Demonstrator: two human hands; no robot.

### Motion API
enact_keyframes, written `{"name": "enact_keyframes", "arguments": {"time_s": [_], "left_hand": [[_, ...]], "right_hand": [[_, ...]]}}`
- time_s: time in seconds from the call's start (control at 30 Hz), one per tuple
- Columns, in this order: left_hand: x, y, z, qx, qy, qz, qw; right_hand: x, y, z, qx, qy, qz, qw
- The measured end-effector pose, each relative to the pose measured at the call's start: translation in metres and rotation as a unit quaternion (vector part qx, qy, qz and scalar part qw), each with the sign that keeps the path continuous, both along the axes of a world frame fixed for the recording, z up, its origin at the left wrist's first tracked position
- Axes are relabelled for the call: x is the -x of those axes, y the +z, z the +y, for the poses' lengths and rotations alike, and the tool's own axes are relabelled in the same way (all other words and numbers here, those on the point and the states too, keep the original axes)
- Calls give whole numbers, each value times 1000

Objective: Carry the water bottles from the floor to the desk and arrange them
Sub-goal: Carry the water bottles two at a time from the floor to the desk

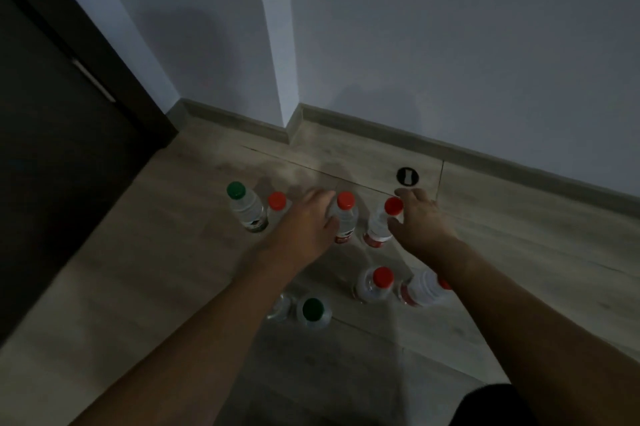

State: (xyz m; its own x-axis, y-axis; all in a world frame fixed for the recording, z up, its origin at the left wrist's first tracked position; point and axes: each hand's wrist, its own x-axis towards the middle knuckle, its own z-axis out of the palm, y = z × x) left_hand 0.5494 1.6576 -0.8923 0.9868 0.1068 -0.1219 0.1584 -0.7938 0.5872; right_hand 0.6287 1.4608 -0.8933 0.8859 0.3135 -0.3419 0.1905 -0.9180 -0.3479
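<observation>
Several clear water bottles stand on the pale wood floor. My left hand wraps around the middle red-capped bottle, fingers behind it and thumb in front. My right hand curls round the neighbouring red-capped bottle from its right side. A green-capped bottle and another red-capped one stand to the left. Nearer me are a red-capped bottle, a bottle partly under my right forearm, a green-capped bottle and one mostly hidden by my left forearm.
A dark door fills the left side. A white wall with a grey baseboard and a jutting corner runs behind the bottles. A round black disc sits on the floor near the wall. Dark clothing shows at bottom right.
</observation>
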Motion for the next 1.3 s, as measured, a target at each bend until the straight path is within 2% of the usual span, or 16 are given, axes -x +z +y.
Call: {"name": "enact_keyframes", "arguments": {"time_s": [0.17,0.3,0.4,0.47,0.6,0.9,1.0,1.13,1.3], "left_hand": [[-32,-33,-19,15,11,57,998],[-46,-50,-23,12,21,55,998],[-44,-35,-22,-7,50,47,998],[-43,-2,-18,-9,86,45,995],[-41,122,-13,-7,93,29,995],[-26,528,-16,-16,35,7,999],[-9,639,-28,-8,38,2,999],[23,730,-43,14,86,-61,994],[65,762,-60,52,98,-107,988]], "right_hand": [[-16,-37,7,-5,-10,1,1000],[-24,-49,9,-41,-35,-18,998],[-25,-29,11,-77,-67,-12,995],[-27,8,12,-94,-80,-19,992],[-27,138,12,-109,-86,-32,990],[-4,531,0,-136,-99,-43,985],[15,638,-11,-153,-114,-63,980],[39,721,-31,-172,-140,-72,972],[57,761,-57,-164,-115,-52,978]]}}
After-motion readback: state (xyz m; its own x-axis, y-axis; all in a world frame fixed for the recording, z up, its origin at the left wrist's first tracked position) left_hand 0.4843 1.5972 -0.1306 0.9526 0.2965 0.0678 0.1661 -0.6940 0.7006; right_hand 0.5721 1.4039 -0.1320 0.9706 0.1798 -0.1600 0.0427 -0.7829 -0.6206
